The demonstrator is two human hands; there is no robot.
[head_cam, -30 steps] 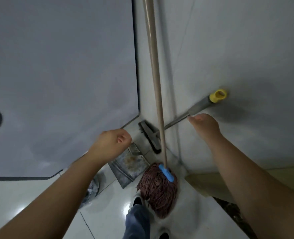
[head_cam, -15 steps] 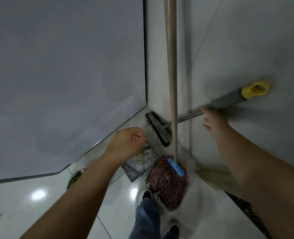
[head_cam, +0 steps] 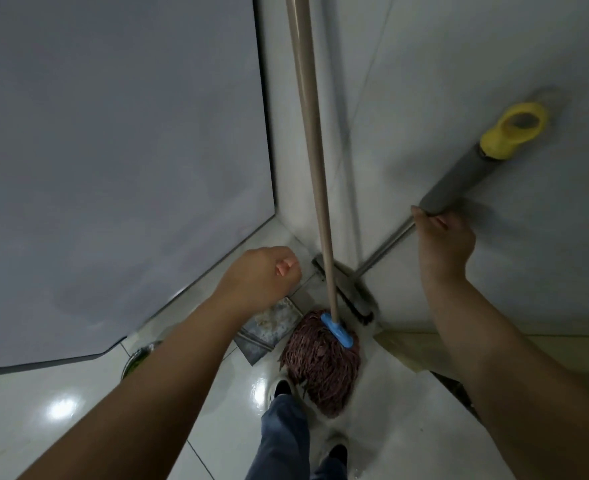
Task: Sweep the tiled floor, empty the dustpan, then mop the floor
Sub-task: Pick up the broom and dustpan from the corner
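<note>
The broom [head_cam: 449, 195] leans in the corner and is gripped at its grey handle by the right hand [head_cam: 445, 240], fingers curled round the shaft. The left hand [head_cam: 262, 275] is curled over the dustpan [head_cam: 269, 327] handle — whether it is actually clasped cannot be told. The mop [head_cam: 320, 362] stands upright just beside both, its head on the tiled floor [head_cam: 61, 410]. The broom is best lifted clear of the mop pole, so nothing is toppled. The dustpan looks stained — loose dirt cannot be made out.
</note>
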